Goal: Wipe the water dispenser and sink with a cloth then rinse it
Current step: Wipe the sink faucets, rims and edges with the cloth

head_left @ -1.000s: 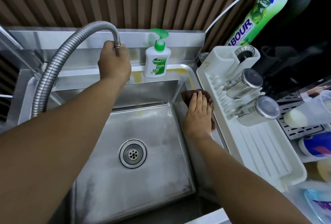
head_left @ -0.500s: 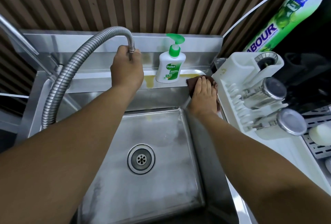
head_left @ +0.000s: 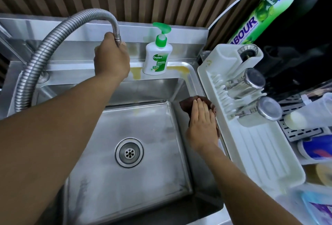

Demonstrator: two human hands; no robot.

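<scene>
Wiping stage, mid-task by my reading. Right hand [head_left: 202, 125] lies flat, fingers together, palm pressing a dark brown cloth [head_left: 186, 105] onto the right rim of the square stainless-steel sink [head_left: 195, 81], just beside the white plastic drying rack [head_left: 260, 152]. Cloth mostly hidden under the hand; only its far edge and a strip on the rack side show.

Left hand [head_left: 111, 59] is closed around the nozzle end of the ribbed silver flexible faucet hose [head_left: 41, 59], which arcs over from the left. No water visible from the nozzle.

Left to do, as far as can be judged: yellow-brown staining remains on the back ledge either side of the white pump bottle of hand wash with green cap [head_left: 158, 57], and runs down toward the back right corner. Basin floor looks hazy with streaks around the round metal drain strainer [head_left: 129, 152]. Rinsing of the cloth not yet begun. Whether the water dispenser has been wiped cannot be told; I cannot identify it with certainty here.

Containers:
- Sink basin: no standing water, nothing in it.
- Drying rack: 2 steel tumblers [head_left: 248, 84] lying on their sides against the pegs, plus 1 round metal piece in the top pocket; the ribbed lower tray is bare.
- Tall green dish-liquid bottle [head_left: 265, 9] stands behind the rack; fill level unreadable.
- Hand wash bottle is opaque; contents unreadable.
</scene>
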